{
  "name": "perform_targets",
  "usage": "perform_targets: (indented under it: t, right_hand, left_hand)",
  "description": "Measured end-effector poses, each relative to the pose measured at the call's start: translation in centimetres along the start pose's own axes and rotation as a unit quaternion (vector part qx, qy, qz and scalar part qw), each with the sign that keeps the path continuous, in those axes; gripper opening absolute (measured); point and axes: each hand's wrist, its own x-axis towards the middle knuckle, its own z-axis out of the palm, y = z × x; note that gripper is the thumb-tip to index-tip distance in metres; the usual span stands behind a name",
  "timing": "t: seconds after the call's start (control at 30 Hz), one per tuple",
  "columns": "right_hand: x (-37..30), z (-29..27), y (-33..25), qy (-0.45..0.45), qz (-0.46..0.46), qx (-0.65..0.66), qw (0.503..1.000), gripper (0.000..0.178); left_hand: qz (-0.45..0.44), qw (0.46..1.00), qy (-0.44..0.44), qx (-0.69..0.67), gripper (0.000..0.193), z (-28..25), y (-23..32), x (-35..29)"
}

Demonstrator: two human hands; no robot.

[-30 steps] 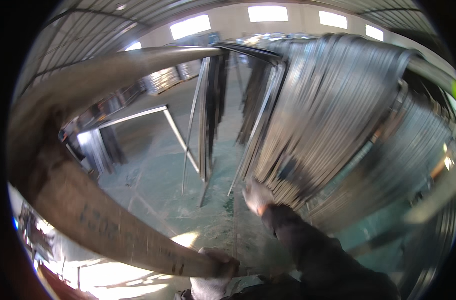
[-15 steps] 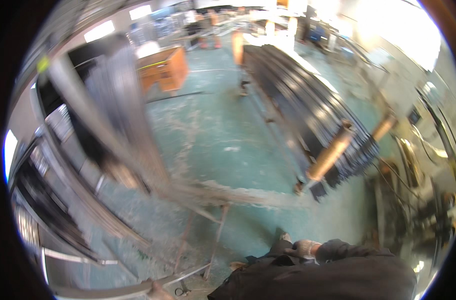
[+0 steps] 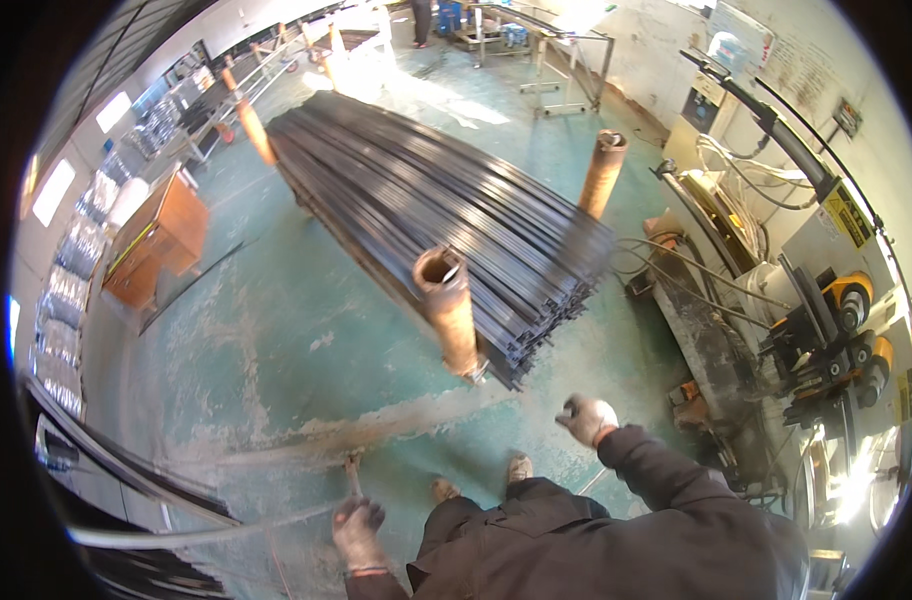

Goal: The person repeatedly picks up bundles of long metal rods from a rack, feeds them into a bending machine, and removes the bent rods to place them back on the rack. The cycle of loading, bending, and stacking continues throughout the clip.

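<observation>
My right hand, in a pale work glove, is held out above the floor with its fingers curled in, and nothing shows in it. My left hand, also gloved and a little blurred, is low at the left with its fingers bent. It overlaps the end of a grey metal rail; whether it touches the rail I cannot tell. Ahead of both hands lies a long stack of dark metal bars. A rusty pipe post stands at its near left corner, and another rusty post on its right side.
A machine with black and orange parts and cables stands along the right wall. At the left are a brown wooden desk and several shiny wrapped bundles. More dark bars lie at lower left. A metal frame table stands at the back.
My view has swung to the right, so the bar stack now sits in the centre and the desk farther left. My right hand has moved out from my body.
</observation>
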Motion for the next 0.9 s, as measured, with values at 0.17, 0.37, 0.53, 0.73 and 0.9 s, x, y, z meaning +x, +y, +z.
perform_targets:
  t: [0.17, 0.37, 0.53, 0.73, 0.9]
  right_hand:
    - [11.2, -10.0, -0.1, 0.235, -0.027, 0.043, 0.971, 0.049]
    - [20.9, -17.1, -2.6, 0.244, 0.026, -0.070, 0.967, 0.068]
    - [28.4, -20.2, -3.9, 0.172, 0.105, -0.091, 0.975, 0.107]
    - [38.7, -22.4, -4.1, 0.123, 0.112, -0.138, 0.976, 0.133]
    - [43.3, -20.8, -4.2, 0.149, 0.090, -0.182, 0.968, 0.101]
  left_hand:
    - [0.387, 0.799, -0.200, 0.415, 0.027, 28.5, 9.4, -0.9]
    - [0.561, 0.738, -0.225, 0.301, 0.029, 48.0, 12.3, 7.1]
    - [0.344, 0.849, -0.266, 0.301, 0.010, 53.7, 8.8, 10.5]
    - [0.298, 0.858, -0.220, 0.357, 0.012, 53.9, 9.4, 10.7]
    - [0.265, 0.886, -0.156, 0.347, 0.018, 55.5, 9.0, 10.4]
